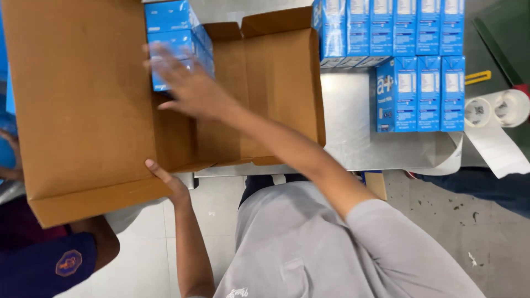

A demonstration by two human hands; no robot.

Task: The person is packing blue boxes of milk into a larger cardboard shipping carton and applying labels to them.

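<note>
On a metal tabletop, seen from above by a head-worn camera, an open brown cardboard carton fills the left half of the view, its flaps spread wide. The person's right hand reaches from about five o'clock toward eleven o'clock into the carton, fingers spread flat and open, resting against or just over two blue product boxes stacked at the carton's far wall, near twelve o'clock; the hand is blurred, so contact cannot be told for sure. The left hand sits at about seven o'clock, its fingers curled over the carton's near edge, gripping the cardboard. The person wears a grey short-sleeved shirt. At about one o'clock, outside the carton, a row of matching blue boxes stands on the tabletop, with a shorter row of three blue boxes just in front of it. At three o'clock lie two rolls of white tape and a strip of white paper. At nine o'clock another person's hand shows at the frame edge, and a dark blue sleeve with a badge sits at eight o'clock.
</note>
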